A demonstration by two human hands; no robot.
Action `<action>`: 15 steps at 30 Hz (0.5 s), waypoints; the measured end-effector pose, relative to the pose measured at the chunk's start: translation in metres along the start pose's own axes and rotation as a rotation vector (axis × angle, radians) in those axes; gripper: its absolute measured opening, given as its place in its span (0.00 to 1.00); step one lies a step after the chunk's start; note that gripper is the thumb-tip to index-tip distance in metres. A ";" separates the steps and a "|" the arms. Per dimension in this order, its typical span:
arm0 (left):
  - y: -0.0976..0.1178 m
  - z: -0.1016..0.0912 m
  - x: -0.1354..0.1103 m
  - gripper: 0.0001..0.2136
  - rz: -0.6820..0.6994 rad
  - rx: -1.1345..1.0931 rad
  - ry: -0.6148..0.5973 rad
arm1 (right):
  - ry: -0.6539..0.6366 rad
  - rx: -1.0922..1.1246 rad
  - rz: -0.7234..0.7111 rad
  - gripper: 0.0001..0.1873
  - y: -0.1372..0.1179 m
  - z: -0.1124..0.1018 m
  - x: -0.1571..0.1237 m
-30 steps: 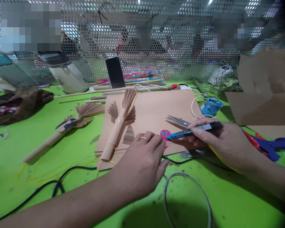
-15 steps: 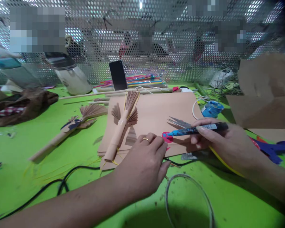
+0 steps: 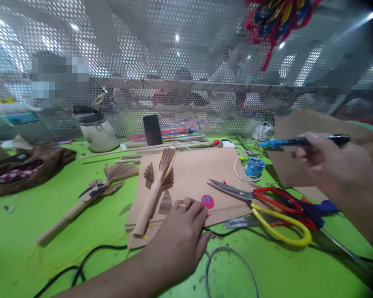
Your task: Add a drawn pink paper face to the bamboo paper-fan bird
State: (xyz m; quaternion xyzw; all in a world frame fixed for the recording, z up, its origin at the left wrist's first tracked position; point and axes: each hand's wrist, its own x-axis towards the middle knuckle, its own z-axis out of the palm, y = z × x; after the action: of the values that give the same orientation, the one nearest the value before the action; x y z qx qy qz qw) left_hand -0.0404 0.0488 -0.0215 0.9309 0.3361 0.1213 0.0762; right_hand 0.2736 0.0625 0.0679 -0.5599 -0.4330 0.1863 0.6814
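Observation:
My right hand (image 3: 332,165) is closed round a dark marker pen (image 3: 301,141) with a blue-smeared tip, raised at the right and pointing left. My left hand (image 3: 184,229) lies on the brown paper (image 3: 198,165), fingers slightly bent and thumb apart. Beside its fingertips is a small pink-red disc (image 3: 208,201) bearing several blue dabs. Left of that hand, a rolled paper figure (image 3: 150,196) with pleated paper fans lies on the sheets. Scissors (image 3: 251,198) with one red and one yellow handle loop rest over the paper's right edge.
An open blue paint jar (image 3: 254,167) stands right of the paper. A second rolled paper figure (image 3: 77,207) lies at the left. Behind are a phone (image 3: 152,129), sticks and a jug (image 3: 97,132). Black cord (image 3: 102,247) and a wire loop (image 3: 231,250) lie in front.
My right hand has lifted the marker pen away from the disc, up and to the right, uncovering the scissors. More blue dabs show on the disc. The camera view has tilted upward.

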 end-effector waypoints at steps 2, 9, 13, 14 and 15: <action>0.000 0.000 0.000 0.14 -0.003 0.000 0.008 | 0.075 -0.139 -0.046 0.10 0.004 -0.007 0.016; 0.001 0.000 0.000 0.14 -0.012 -0.007 0.014 | -0.031 -0.636 -0.081 0.10 0.046 0.000 0.033; 0.002 -0.002 -0.001 0.14 -0.011 -0.004 0.018 | -0.178 -0.702 -0.107 0.11 0.064 0.010 0.030; 0.002 -0.002 -0.002 0.14 -0.010 -0.003 0.019 | -0.199 -0.704 -0.104 0.12 0.067 0.010 0.030; 0.002 -0.002 -0.002 0.14 -0.009 -0.003 0.019 | -0.209 -0.702 -0.097 0.13 0.069 0.009 0.031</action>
State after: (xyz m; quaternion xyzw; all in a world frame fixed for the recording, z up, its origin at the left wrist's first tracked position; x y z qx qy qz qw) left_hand -0.0412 0.0460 -0.0196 0.9280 0.3408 0.1303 0.0749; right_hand 0.2995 0.1114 0.0161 -0.7164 -0.5638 0.0502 0.4079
